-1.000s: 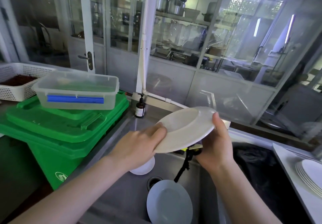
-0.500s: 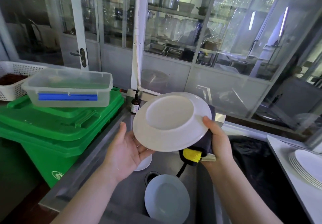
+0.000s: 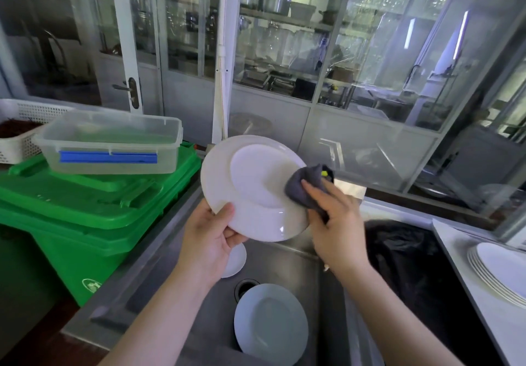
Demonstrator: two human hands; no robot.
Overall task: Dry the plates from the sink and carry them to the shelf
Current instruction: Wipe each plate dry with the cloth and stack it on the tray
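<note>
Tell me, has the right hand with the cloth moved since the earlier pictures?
Yes. The right hand came from behind the plate to its near face, pressing the grey cloth there, above the sink.

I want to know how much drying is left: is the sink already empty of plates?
No, a plate lies in the sink near the drain while the left hand holds another plate.

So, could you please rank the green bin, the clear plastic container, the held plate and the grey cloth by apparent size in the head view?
1. green bin
2. clear plastic container
3. held plate, though it sits nearer the camera, so its place against the container is unsure
4. grey cloth
</note>
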